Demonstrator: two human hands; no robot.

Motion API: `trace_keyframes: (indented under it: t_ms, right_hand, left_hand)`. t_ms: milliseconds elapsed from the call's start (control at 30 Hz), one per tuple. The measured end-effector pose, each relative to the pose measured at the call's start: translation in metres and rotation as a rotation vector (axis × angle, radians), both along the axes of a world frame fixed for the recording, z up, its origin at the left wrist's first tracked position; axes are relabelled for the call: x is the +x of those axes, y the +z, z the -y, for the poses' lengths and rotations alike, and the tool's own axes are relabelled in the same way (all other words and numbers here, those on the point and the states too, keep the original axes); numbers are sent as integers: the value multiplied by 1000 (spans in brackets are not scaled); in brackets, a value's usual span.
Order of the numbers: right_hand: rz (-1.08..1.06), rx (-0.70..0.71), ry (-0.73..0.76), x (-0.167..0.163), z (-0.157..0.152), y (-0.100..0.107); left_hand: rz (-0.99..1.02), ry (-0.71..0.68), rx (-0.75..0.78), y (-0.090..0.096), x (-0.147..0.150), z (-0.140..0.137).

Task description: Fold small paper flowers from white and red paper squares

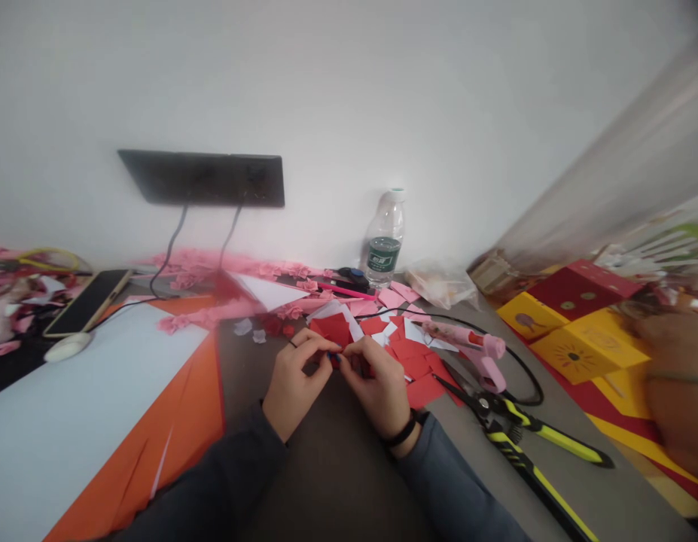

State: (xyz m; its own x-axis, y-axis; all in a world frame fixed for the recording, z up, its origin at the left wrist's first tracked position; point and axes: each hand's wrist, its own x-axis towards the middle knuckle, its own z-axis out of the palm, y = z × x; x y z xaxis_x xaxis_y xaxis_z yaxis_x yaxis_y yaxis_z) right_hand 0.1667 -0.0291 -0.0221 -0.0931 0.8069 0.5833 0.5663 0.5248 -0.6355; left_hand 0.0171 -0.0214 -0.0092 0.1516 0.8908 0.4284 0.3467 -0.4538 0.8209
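Note:
Over the table's front middle, my left hand [301, 373] and my right hand [378, 382] meet, thumbs and forefingers pinched together. Whatever sits between the fingertips is too small and too covered to make out. Just behind them is a sheet of red paper [333, 330]. Many red paper pieces [412, 361] lie scattered to the right of my right hand. Beside those pieces rest a pink glue gun [487, 367] with a black cord and open shears [504, 425] with black and yellow-green handles. Small white paper scraps [259, 336] lie beyond my left hand.
A water bottle [385, 245] stands against the wall. Pink paper flowers [190, 322] lie along the back. At left are white sheets [105, 369] over orange paper [182, 406], a phone [89, 302] and a white mouse [68, 347]. Another person's blurred arm [679, 391] is near yellow boxes [591, 350].

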Motion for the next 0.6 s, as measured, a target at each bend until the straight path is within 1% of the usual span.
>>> trace_keyframes:
  t_ms: [100,267,367,600]
  right_hand:
    - [-13,8,-35,-1,-1,1]
    - [-14,13,26,-1,-3,1]
    - [-35,17,15,-1,-3,1]
    - [4,-23,74,1,-2,5]
  left_hand:
    - [13,5,-30,-1,0,0]
    - [59,17,-82,-3,0,1]
    - [51,23,-83,-1,0,1]
    - [23,25,-57,1,1,2]
